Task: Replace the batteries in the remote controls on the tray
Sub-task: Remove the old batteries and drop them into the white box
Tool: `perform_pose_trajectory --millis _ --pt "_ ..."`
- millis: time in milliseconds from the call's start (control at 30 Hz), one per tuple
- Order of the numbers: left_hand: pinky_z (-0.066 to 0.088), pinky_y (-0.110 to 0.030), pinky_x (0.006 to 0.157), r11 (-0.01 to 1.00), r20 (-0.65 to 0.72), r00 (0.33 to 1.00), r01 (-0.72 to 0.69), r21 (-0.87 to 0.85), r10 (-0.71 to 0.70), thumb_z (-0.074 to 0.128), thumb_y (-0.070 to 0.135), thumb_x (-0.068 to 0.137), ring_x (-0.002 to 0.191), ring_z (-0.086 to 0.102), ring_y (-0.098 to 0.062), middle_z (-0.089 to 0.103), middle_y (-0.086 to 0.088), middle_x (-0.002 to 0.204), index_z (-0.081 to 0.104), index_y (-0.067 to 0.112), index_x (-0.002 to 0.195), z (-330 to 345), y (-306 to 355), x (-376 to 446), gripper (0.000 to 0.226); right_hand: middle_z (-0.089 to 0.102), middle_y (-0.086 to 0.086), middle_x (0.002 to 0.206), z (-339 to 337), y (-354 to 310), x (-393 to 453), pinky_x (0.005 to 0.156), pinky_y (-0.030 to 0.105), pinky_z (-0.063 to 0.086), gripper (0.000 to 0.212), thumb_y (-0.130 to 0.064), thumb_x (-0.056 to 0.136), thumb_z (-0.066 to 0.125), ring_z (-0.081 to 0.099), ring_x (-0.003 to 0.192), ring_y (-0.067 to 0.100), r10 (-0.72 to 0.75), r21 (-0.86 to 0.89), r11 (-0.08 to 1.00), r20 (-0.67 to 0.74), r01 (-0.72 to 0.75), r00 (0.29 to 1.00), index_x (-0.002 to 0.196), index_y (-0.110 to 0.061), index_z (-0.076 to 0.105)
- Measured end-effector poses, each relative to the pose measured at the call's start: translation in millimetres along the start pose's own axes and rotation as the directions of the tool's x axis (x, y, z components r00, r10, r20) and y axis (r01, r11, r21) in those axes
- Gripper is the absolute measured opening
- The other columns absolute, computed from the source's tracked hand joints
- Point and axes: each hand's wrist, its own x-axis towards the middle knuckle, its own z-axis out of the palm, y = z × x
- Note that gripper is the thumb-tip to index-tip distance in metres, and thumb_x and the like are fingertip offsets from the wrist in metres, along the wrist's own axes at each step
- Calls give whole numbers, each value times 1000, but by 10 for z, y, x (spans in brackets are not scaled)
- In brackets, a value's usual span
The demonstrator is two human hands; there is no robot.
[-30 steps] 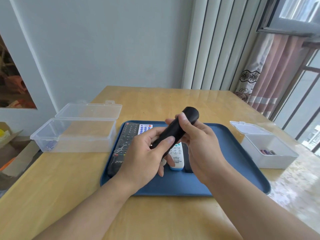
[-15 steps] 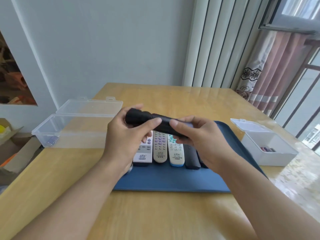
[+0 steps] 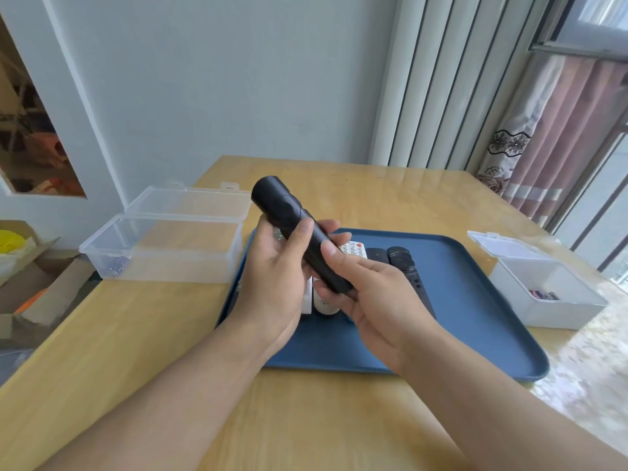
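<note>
Now both hands hold one black remote [image 3: 299, 229] in the air above the left part of the blue tray [image 3: 475, 300], tilted with its round end up and to the left. The left hand [image 3: 275, 280] grips its middle, with the thumb pressed on the upper side. The right hand [image 3: 373, 297] has its fingers curled around the lower end, with the thumb on top.

The tray lies on the wooden table [image 3: 373, 185] with its near rim not far from the table's front edge. Its right half is bare blue surface up to the raised rim. Under the hands lie more remotes: white remotes [image 3: 353, 249] partly hidden by the fingers, and dark remotes [image 3: 401, 260] just beside them toward the right.

On the left of the tray, close to its rim, stands a clear plastic box [image 3: 163, 246] with its lid open to the back; small batteries [image 3: 117, 265] lie in its left corner. On the right, well apart from the hands, stands a small white box [image 3: 547, 290], also open, with some small dark items [image 3: 543, 295] inside that I cannot identify. The far part of the table reaches the wall [image 3: 238, 79] and the curtain [image 3: 557, 137].
</note>
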Motion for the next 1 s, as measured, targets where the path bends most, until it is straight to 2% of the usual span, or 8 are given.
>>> perform_pose_trajectory --millis 233,500,567,667,800,900,967,1000 --pt "60 -39 75 999 19 1000 -13 -41 14 43 3 106 92 69 -36 68 -15 92 52 16 110 16 28 -10 16 75 3 86 43 2 -39 64 22 52 20 -25 94 68 66 74 12 -164 -172 974 -69 150 984 101 -10 79" --pt "62 -40 74 997 25 1000 -15 -75 17 47 -3 103 93 74 -30 71 -16 96 50 17 120 12 32 -1 27 75 2 86 30 -6 -41 62 26 44 19 -22 95 67 66 70 10 -232 -255 944 -69 208 970 105 -10 77" --pt "62 -42 82 997 6 999 -43 -58 43 53 -5 99 98 74 -30 73 -14 97 50 17 121 -1 51 25 32 76 3 89 42 -30 -31 66 25 45 24 -26 90 71 65 71 10 -245 -223 949 -73 224 967 109 -10 76" --pt "60 -34 87 998 -75 996 -54 10 54 70 -7 86 98 74 -24 76 -7 94 58 11 118 -54 85 74 39 72 1 84 2 -145 -9 80 28 45 58 -41 65 86 60 67 10 -241 -66 970 -184 233 953 110 -7 70" --pt "62 -38 76 991 -18 997 82 105 -81 76 -3 82 93 75 -30 75 -9 94 71 6 106 -89 109 70 26 55 -2 66 -87 -267 -1 81 26 45 29 -39 73 81 50 59 7 -307 15 946 -277 323 910 89 -17 72" --pt "61 -27 67 958 106 969 199 206 -224 66 1 93 83 76 -30 75 -10 97 70 8 116 -55 45 9 25 70 -4 79 -74 -249 10 89 29 50 24 -38 90 69 67 75 7 -386 -55 920 -307 389 870 97 -16 71" --pt "59 -25 62 936 200 935 238 258 -293 57 5 100 76 72 -27 72 -10 96 67 6 122 -10 -10 -43 25 77 -5 102 -29 -210 -42 93 41 55 32 -44 96 59 72 98 14 -327 -49 945 -233 325 916 111 -17 68" --pt "59 -28 63 937 232 925 240 252 -300 53 7 102 75 71 -25 72 -11 98 65 5 125 3 -33 -59 26 77 -5 109 15 -190 -79 85 43 58 33 -46 99 54 72 101 18 -269 -44 963 -188 265 945 116 -21 67"
